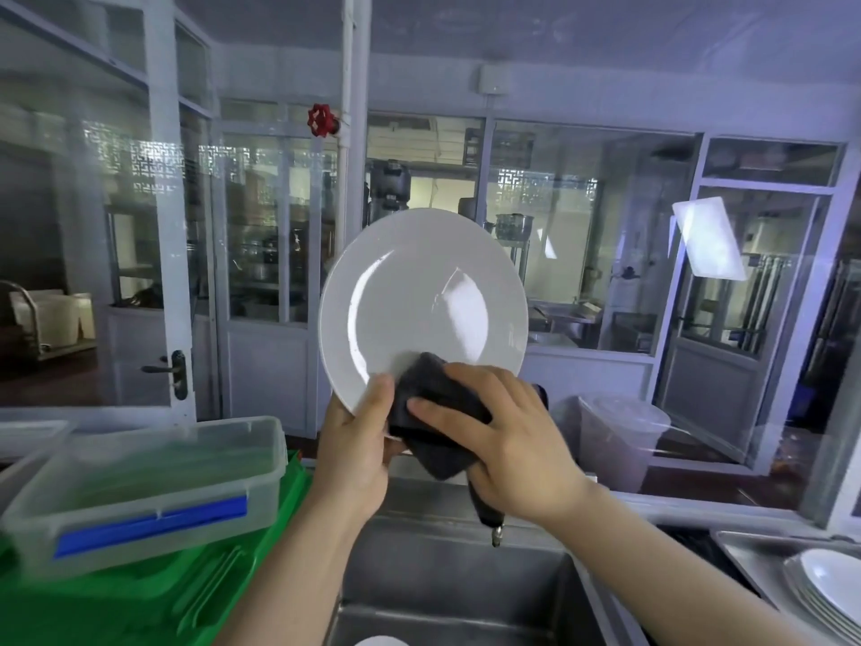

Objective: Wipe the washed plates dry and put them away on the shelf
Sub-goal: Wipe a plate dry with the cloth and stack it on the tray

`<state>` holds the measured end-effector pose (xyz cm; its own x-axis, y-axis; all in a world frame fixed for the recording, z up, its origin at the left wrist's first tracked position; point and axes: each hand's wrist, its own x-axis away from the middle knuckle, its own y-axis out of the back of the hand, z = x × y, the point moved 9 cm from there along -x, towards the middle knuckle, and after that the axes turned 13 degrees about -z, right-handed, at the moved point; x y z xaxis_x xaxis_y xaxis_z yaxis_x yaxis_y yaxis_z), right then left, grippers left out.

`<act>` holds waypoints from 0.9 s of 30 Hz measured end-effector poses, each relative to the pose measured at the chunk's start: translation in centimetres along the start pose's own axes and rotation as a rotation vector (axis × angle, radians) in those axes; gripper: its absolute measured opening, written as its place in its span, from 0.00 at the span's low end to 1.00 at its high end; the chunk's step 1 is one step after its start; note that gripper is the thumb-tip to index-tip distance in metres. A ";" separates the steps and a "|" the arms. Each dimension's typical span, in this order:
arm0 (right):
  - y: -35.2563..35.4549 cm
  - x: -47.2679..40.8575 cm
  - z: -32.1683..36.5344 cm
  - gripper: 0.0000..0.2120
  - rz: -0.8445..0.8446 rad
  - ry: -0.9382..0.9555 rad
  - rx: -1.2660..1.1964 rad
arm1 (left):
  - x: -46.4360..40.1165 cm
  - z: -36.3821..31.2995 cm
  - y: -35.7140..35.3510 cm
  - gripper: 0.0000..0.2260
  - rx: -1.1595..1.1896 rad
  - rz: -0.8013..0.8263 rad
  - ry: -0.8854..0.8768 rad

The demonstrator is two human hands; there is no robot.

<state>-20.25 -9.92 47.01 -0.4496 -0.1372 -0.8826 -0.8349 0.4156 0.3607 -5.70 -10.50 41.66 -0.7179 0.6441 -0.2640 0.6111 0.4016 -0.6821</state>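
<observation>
A white plate (419, 296) is held upright, face toward me, above the steel sink (447, 580). My left hand (356, 449) grips its lower left rim, thumb on the front. My right hand (503, 440) presses a dark folded cloth (433, 403) against the plate's lower edge, fingers spread over the cloth. A stack of white plates (824, 594) lies on a steel tray at the lower right. The rim of another white dish (379, 641) shows at the bottom of the sink.
A clear lidded box with a blue clip (153, 477) rests on green trays (140, 594) at the left. A lidded translucent bucket (619, 435) stands behind the sink. Glass partitions and doors close off the back.
</observation>
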 end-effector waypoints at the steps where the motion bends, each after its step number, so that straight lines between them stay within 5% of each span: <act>1: 0.4 -0.4 -0.5 0.28 -0.006 0.012 0.028 | 0.0 -0.1 0.0 0.19 0.009 0.016 0.000; 9: 4.7 -4.1 -7.6 0.24 -0.260 -0.332 0.332 | 0.5 0.4 0.7 0.23 -0.156 0.053 0.000; 16: 0.4 -1.0 0.7 0.23 -0.100 -0.046 0.100 | 0.9 -0.2 -1.1 0.18 -0.032 0.135 0.007; 22: 0.1 -1.3 0.1 0.21 -0.075 0.032 0.121 | 0.3 0.5 0.1 0.23 -0.037 0.071 0.053; 27: 2.1 -3.7 -6.7 0.26 -0.187 -0.305 0.224 | 0.2 1.1 1.3 0.20 -0.158 0.051 0.039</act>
<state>-22.46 -14.56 53.11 -0.1544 0.0294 -0.9876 -0.7887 0.5983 0.1411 -5.43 -10.56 40.02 -0.6731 0.6899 -0.2663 0.6934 0.4635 -0.5516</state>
